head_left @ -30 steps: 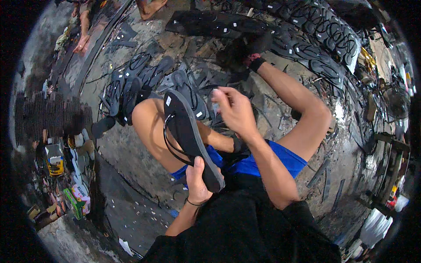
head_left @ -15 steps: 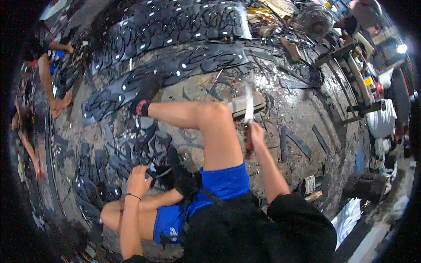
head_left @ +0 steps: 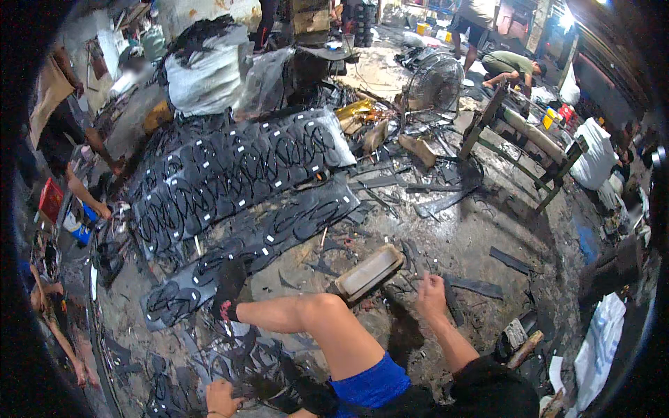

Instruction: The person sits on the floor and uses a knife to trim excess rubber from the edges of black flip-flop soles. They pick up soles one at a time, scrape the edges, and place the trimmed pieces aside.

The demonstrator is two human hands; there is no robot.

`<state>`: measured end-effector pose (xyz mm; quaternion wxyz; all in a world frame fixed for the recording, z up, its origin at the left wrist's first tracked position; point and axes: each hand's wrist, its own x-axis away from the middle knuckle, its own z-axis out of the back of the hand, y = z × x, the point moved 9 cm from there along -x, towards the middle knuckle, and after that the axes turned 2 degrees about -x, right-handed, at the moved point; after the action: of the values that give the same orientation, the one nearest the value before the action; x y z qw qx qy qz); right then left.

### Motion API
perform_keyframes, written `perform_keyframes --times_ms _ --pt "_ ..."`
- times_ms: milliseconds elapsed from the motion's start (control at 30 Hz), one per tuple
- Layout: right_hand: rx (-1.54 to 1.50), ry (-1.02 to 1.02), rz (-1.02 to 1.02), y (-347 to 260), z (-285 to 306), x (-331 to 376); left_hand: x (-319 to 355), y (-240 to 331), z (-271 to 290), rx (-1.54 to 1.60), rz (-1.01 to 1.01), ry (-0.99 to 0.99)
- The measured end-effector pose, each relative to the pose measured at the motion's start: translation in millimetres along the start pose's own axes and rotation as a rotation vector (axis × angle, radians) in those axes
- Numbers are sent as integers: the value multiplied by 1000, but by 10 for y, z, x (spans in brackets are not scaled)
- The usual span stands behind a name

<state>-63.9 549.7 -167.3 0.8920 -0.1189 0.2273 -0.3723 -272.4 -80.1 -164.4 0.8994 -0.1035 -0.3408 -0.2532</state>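
Observation:
My right hand [head_left: 432,296] is raised over the floor, right of my bent knee. Its fingers are curled together; I cannot make out what is in them, and no knife blade shows. Left of it lies a pale oblong block [head_left: 369,274] with a raised rim and a hollowed top. My left hand [head_left: 221,399] is low at the bottom edge, partly cut off, with fingers loosely apart. It is beside a heap of black strap-like pieces [head_left: 254,362] near my lower leg. Whether it touches them is unclear.
Rows of black sandals [head_left: 237,174] with white tags lie ahead, with another black strip of them [head_left: 279,237] nearer. A floor fan [head_left: 432,87] and a metal-and-wood frame [head_left: 523,132] stand beyond. Black offcuts [head_left: 477,287] litter the floor. Other people are at left and far right.
The view has tilted up, showing more of the room. The knife seen in my right hand earlier no longer shows. My left hand now sits at the lower edge.

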Motion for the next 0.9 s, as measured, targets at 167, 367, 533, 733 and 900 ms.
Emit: perform_keyframes --times_ms 167,367,533,733,900 --pt "109 -57 298 -470 -884 -307 949 -128 1422 769 282 686" --pt "-919 -629 -577 -302 -939 1447 2073 -216 1428 1597 452 1412" --pt "-988 -407 -655 -636 -864 94 1918 246 1013 2030 462 1227" --pt "-172 -301 156 -262 -1069 297 1985 374 761 1800 874 1136" --pt "-428 -735 257 -797 -26 1116 2160 539 1161 1289 937 938"
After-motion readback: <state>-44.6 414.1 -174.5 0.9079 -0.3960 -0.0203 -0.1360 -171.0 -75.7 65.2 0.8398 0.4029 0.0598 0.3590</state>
